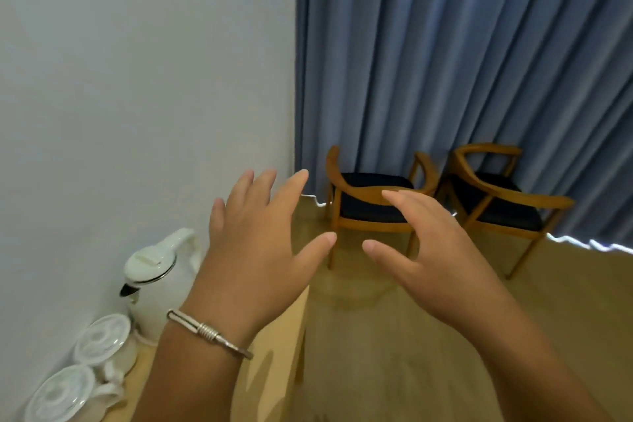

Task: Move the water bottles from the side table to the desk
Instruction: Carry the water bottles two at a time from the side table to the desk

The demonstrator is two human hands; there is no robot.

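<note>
No water bottle shows in the head view. My left hand [255,250] is raised in front of me with its fingers spread and nothing in it; a silver bangle sits on its wrist. My right hand [433,250] hovers beside it, fingers apart and slightly curled, also holding nothing. Both hands hang over the right end of a light wooden tabletop [274,349] and the floor beyond it. Whether this top is the desk or the side table, I cannot tell.
A white electric kettle [157,281] stands on the wooden top by the wall, with two lidded white cups [99,339] [61,394] in front of it. Two wooden armchairs [373,202] [496,199] with dark seats stand before blue curtains [445,44]. Wood floor [394,353] lies between.
</note>
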